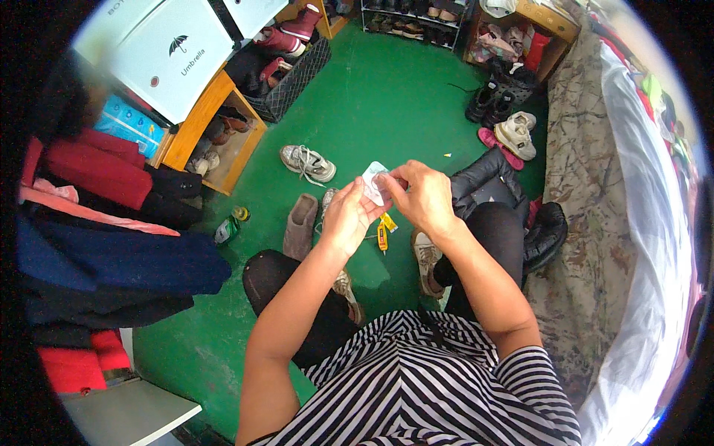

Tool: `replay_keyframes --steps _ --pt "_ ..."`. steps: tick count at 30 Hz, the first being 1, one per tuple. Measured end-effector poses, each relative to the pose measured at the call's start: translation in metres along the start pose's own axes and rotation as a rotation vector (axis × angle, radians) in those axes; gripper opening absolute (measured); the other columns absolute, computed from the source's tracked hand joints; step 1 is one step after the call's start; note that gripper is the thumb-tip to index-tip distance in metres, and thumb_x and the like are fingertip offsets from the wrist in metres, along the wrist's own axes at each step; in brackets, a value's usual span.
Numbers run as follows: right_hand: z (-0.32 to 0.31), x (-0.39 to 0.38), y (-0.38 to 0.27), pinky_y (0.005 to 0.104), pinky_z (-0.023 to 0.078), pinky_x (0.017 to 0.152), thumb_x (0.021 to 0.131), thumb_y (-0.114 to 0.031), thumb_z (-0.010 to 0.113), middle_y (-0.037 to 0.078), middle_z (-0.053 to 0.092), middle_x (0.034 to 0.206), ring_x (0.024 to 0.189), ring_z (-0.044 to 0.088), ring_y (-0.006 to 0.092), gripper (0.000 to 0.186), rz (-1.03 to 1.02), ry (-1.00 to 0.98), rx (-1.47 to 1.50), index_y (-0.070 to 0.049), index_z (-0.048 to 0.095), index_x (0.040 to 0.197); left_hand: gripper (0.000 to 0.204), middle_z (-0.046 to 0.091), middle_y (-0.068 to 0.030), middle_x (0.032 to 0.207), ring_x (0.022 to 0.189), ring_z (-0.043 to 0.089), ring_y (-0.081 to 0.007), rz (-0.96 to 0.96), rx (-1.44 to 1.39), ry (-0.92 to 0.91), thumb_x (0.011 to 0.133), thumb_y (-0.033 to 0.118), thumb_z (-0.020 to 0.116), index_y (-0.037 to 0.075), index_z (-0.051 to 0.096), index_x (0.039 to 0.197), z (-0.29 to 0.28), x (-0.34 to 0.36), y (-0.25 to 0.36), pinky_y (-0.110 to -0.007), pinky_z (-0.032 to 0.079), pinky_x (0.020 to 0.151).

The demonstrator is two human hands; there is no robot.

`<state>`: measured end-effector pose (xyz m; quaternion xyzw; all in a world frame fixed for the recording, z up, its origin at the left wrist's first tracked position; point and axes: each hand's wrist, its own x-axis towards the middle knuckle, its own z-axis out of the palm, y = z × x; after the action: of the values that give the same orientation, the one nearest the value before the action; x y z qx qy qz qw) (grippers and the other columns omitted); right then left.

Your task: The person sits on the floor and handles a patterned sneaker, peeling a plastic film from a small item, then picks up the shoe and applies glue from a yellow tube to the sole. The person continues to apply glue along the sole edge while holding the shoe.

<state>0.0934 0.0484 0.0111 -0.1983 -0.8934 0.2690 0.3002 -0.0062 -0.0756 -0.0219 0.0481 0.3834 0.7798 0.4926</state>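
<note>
My left hand [344, 219] grips a small white flat piece [375, 177], perhaps a patch or card. My right hand [425, 195] pinches the same piece from the right, its thumb on it. Just beyond and below my hands, a yellow tube [382, 237] and a small yellow packet [390, 221] lie on the green floor. A grey sneaker [309, 163] with white laces lies ahead to the left, and a taupe shoe [300, 223] is nearer, beside a second laced sneaker, partly hidden by my left hand.
Hanging clothes [119, 253], a wooden shelf [186, 141] and a crate of shoes [290, 89] line the left. A camouflage-covered bed edge [569, 223] runs along the right. A black puffy jacket [543, 241], several shoes [513, 137] and a shoe rack [409, 26] are around me.
</note>
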Motion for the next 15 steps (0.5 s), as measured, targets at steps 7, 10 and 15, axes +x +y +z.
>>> replay_keyframes --steps 7,10,15 --pt "-0.012 0.001 0.008 0.0377 0.048 0.056 0.088 -0.025 0.068 0.016 0.065 0.073 0.06 0.063 0.0302 0.023 0.05 0.116 0.062 -0.003 0.073 0.085 0.036 0.06 -0.0149 0.124 0.117 0.058 -0.0278 -0.065 -0.023 -0.002 0.103 0.031 0.043 0.003 0.05 0.124 -0.003 0.005 -0.001 -0.046 0.047 0.098" --pt "-0.024 0.007 0.019 0.0386 0.051 0.06 0.088 -0.026 0.067 0.016 0.067 0.077 0.067 0.065 0.032 0.024 0.099 0.181 0.071 -0.003 0.073 0.084 0.036 0.062 -0.0119 0.116 0.109 0.06 -0.0256 -0.067 -0.001 0.077 0.102 0.032 0.045 0.004 0.053 0.123 -0.004 0.011 -0.004 -0.043 0.048 0.094" --pt "-0.057 0.033 0.043 0.0324 0.049 0.057 0.088 -0.024 0.069 0.014 0.067 0.072 0.059 0.063 0.0202 0.023 0.158 0.35 0.242 -0.001 0.072 0.087 0.032 0.058 -0.0036 0.091 0.083 0.055 -0.0177 -0.08 0.1 0.204 0.1 0.034 0.051 0.006 0.06 0.113 -0.027 0.033 -0.008 -0.035 0.048 0.08"
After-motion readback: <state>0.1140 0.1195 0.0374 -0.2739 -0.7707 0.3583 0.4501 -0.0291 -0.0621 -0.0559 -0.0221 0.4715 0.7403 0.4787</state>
